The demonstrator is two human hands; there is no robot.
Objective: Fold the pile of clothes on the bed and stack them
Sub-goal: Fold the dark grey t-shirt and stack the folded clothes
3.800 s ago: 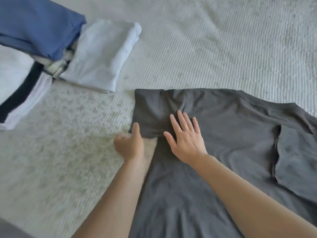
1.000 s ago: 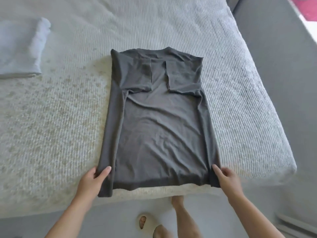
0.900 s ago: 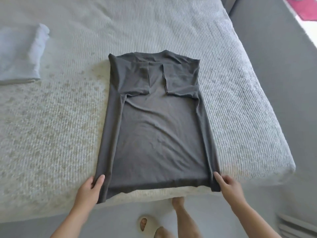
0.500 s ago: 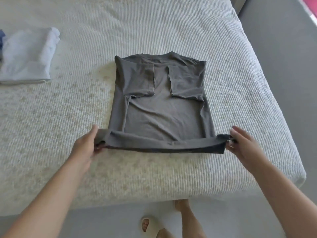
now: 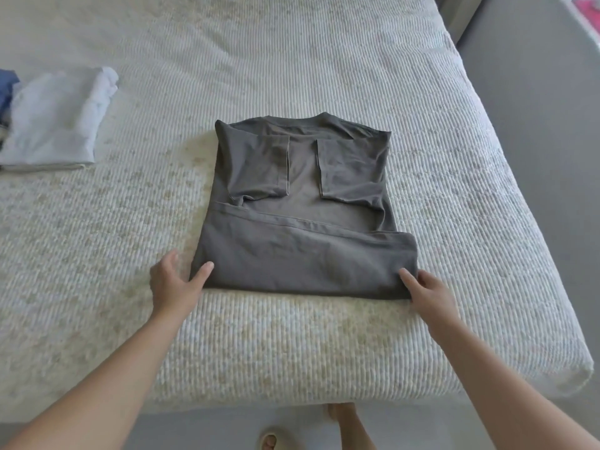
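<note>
Nearest the camera, at the bottom edge of the view, a bare foot and a pale sandal stand on the grey floor just below the edge of the bed. Two bare forearms reach forward over the near edge of the bed.

Left hand: it rests at the near left corner of the dark grey T-shirt. The thumb lies on top of the cloth at the corner, and the fingers are spread and extended on the bedspread beside it. It is not closed round the fabric.

Right hand: it rests at the near right corner of the T-shirt. The fingers are extended, with the tips lying on the cloth. No pinch is visible.

The T-shirt lies flat on the bed, centred in view. Both sleeves are turned inward over the body. The lower portion is doubled up over the middle, its hem running across just below the sleeves. The collar is at the far end.

Further back on the left, well apart from the T-shirt, a folded pale blue garment lies on the bed. A dark blue garment shows at the left edge of the view beside it.
</note>
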